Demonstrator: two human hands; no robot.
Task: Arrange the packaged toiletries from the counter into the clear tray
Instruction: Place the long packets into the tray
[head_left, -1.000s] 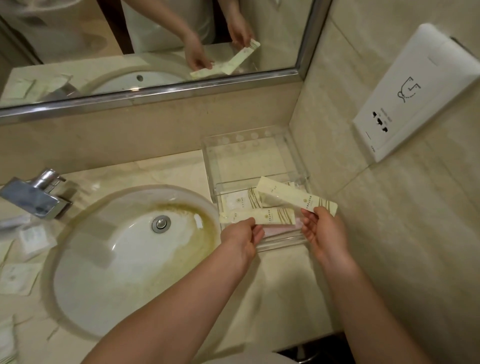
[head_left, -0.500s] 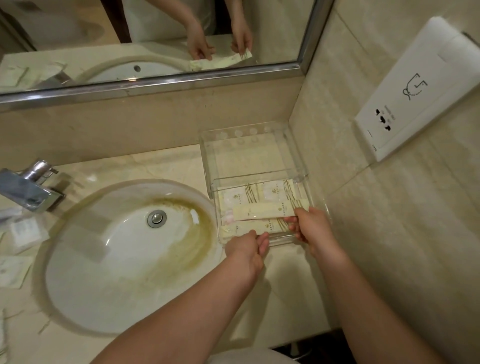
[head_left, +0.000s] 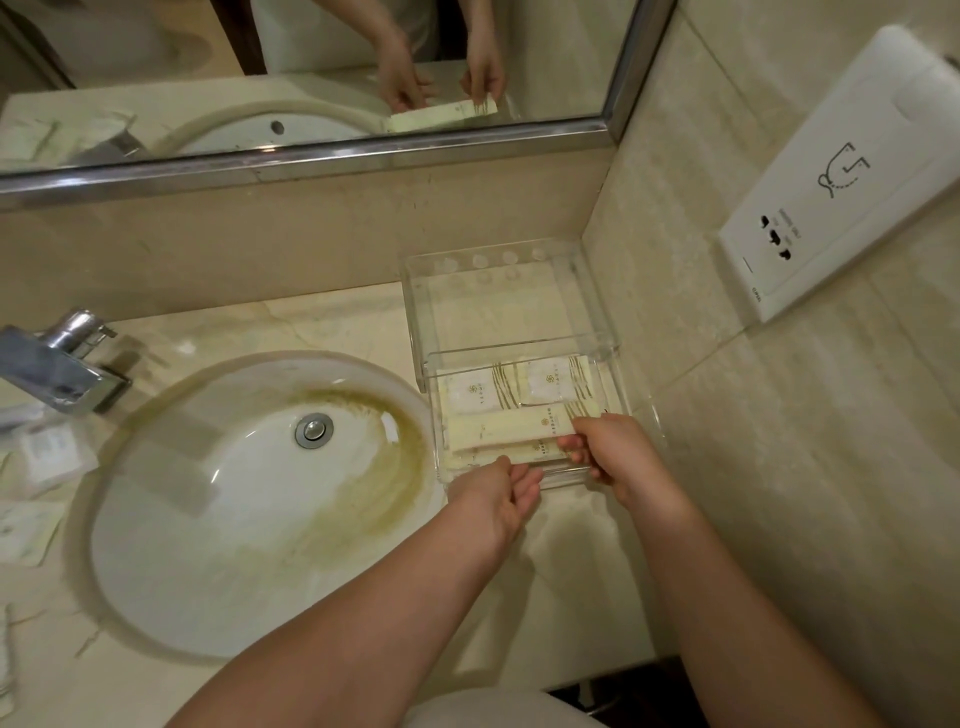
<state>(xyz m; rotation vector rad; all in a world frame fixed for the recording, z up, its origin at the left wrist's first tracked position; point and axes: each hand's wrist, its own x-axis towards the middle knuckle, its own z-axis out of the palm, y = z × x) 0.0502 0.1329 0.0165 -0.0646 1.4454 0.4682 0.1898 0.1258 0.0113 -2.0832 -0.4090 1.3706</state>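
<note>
A beige, veined stone tabletop (head_left: 322, 322) ran beneath a wall mirror (head_left: 311, 78) in a bathroom corner. The clear tray (head_left: 613, 343) sat at its far right corner, close against the side wall. In the tray's near part we were laying a long packet (head_left: 519, 423) flat across the width. It lay over another like it, just in front of two square sachets (head_left: 470, 397). Our right hand (head_left: 623, 452) pinched the long packet's right end with curled fingers. We judged this was to square the slim, cream paper sleeve with the tray wall. Our left hand (head_left: 498, 499) sat at the tray's near wall with fingers curled. We could not tell whether it gripped the wall or only touched it, though steadying light, slick acrylic seemed likely. Left of the tray lay the oval sink (head_left: 208, 519), glossy white with yellowish staining, and a chrome faucet (head_left: 62, 364). More pale sachets (head_left: 47, 457) waited along the tabletop's left edge.
</note>
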